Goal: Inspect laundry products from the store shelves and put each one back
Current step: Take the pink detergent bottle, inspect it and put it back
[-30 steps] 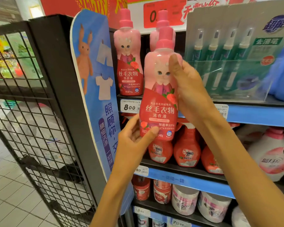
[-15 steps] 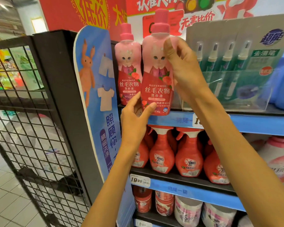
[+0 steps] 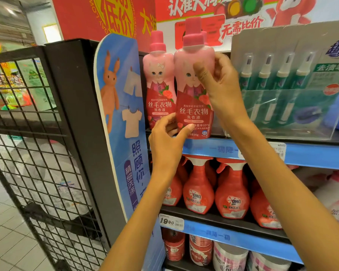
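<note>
A pink cat-shaped detergent bottle [image 3: 194, 112] with a pink cap and red label stands upright at the front of the top shelf [image 3: 311, 155], its base on the shelf edge. My right hand [image 3: 221, 89] grips its upper right shoulder, thumb across the cat face. At the bottle's lower left corner my left hand [image 3: 166, 145] pinches it, thumb on the label. A matching pink bottle [image 3: 159, 85] stands just to its left, and a third one's cap peeks out behind.
A clear box of green stain-remover pens [image 3: 282, 85] sits right of the bottles. Red OMO spray bottles [image 3: 198, 192] fill the shelf below, tubs [image 3: 229, 255] the lowest. A blue rabbit sign panel [image 3: 117, 114] and a black wire cage [image 3: 37, 153] stand to the left.
Both hands lifted the pink bottle from chest height up and back onto the top shelf, beside the matching bottle. My right thumb has shifted across its face.
</note>
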`<state>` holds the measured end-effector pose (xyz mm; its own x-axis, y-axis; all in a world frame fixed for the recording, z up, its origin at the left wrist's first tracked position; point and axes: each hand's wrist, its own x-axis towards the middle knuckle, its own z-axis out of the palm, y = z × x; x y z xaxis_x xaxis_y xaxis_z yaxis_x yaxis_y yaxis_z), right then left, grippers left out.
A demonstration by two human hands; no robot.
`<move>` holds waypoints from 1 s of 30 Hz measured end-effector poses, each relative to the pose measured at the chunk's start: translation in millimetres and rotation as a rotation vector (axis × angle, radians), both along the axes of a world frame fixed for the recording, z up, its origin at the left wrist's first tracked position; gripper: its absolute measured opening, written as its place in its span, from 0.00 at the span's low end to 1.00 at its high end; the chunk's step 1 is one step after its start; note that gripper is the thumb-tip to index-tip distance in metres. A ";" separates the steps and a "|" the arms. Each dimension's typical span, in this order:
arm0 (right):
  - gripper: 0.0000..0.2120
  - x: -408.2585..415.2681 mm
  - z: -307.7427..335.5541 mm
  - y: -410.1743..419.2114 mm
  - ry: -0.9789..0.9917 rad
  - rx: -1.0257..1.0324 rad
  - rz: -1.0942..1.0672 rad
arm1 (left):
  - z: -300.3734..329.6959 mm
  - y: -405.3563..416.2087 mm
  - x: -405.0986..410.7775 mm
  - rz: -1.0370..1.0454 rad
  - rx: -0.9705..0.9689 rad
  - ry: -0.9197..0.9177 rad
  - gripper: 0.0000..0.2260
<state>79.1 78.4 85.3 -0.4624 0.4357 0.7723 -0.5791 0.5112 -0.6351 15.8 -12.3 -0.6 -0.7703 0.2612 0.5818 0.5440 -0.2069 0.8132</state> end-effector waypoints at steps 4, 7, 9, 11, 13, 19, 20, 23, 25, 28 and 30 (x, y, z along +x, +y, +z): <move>0.22 -1.1 -9.8 0.7 -0.063 0.030 -0.076 | 2.0 1.1 0.8 0.013 0.012 -0.019 0.23; 0.22 -0.9 -17.8 4.5 -0.118 0.019 -0.103 | 3.9 2.4 0.9 0.052 -0.007 0.016 0.23; 0.21 -0.9 -19.8 5.7 -0.125 0.014 -0.108 | 6.5 3.9 -1.1 0.072 -0.045 0.064 0.22; 0.22 -3.3 -18.1 5.6 -0.117 0.010 -0.118 | 9.4 5.4 -3.3 0.079 -0.098 0.101 0.21; 0.25 -7.2 -15.5 5.1 -0.112 0.007 -0.127 | 10.5 5.2 -5.4 0.107 -0.084 0.102 0.17; 0.26 -15.3 -18.1 7.4 -0.101 0.046 -0.195 | 6.3 10.2 -10.1 0.263 0.006 0.112 0.13; 0.26 -15.8 -18.4 7.6 -0.102 0.057 -0.205 | 6.9 14.1 -8.9 0.282 -0.020 0.120 0.16; 0.26 -16.3 -17.6 8.9 -0.112 0.080 -0.226 | 11.9 22.8 -6.4 0.328 -0.056 0.126 0.22; 0.26 -17.1 -18.0 10.4 -0.132 0.103 -0.254 | 13.8 23.9 -11.5 0.342 -0.091 0.100 0.26; 0.28 -17.8 -19.0 11.2 -0.157 0.112 -0.279 | 14.8 19.2 -22.3 0.299 -0.081 0.011 0.29; 0.30 -16.8 -19.6 8.3 -0.150 0.104 -0.292 | 15.3 15.4 -26.2 0.268 -0.072 -0.033 0.28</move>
